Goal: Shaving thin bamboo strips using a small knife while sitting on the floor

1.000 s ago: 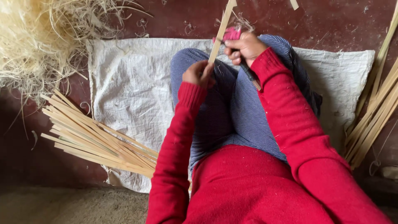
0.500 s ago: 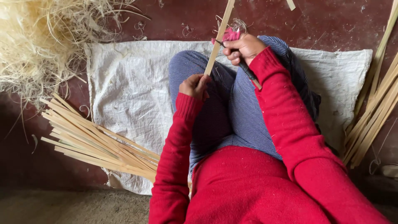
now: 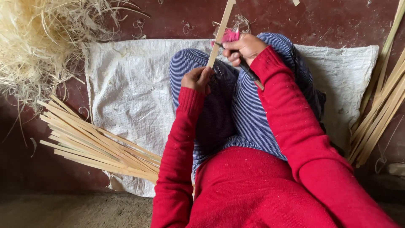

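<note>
**Bamboo strip held over the lap**

Our left hand (image 3: pixel 196 79) fingers close around the bamboo strip (image 3: pixel 219 33) above the white sack (image 3: pixel 126 97). Our right hand (image 3: pixel 242 48) grips a pink-wrapped knife (image 3: pixel 236 52) against the strip. Strip bundle (image 3: pixel 93 143) lies on the sack's left edge.

Red sleeves (image 3: pixel 291 122); blue-striped trousers (image 3: pixel 236 109); white cloth (image 3: pixel 126 93); pale tan strips (image 3: pixel 97 145); dark red floor (image 3: pixel 329 21).

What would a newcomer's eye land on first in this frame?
Probably the bright red sleeves at centre, where the left hand grips a long pale bamboo strip while the right hand sets a dark-bladed knife against it. Next, the fanned bundle of pale bamboo slats lower left and the heap of straw-coloured shavings upper left.
</note>
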